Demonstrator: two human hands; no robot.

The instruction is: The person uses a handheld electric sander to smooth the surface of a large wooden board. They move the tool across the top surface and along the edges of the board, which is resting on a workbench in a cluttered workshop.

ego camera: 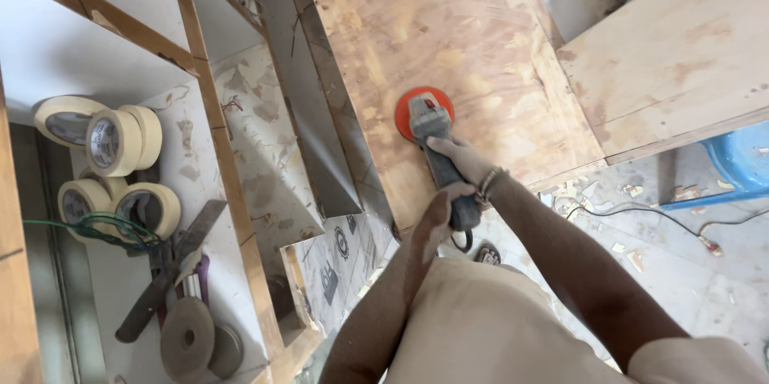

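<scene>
Now both hands (456, 180) grip the sander (432, 152), disc end pointing away across the plywood (465, 40).

I see a white shelf (120, 296) with wood edges on my left. Tape rolls (112, 140) sit on it. The floor (689, 272) is pale, with wood bits. A blue stool (745, 161) stands on my right.

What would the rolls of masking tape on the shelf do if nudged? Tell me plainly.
The rolls of masking tape are round rings, several standing on edge, so a nudge would probably roll or topple them. They look light, being hollow. Crowded together, one would likely knock its neighbours.
</scene>
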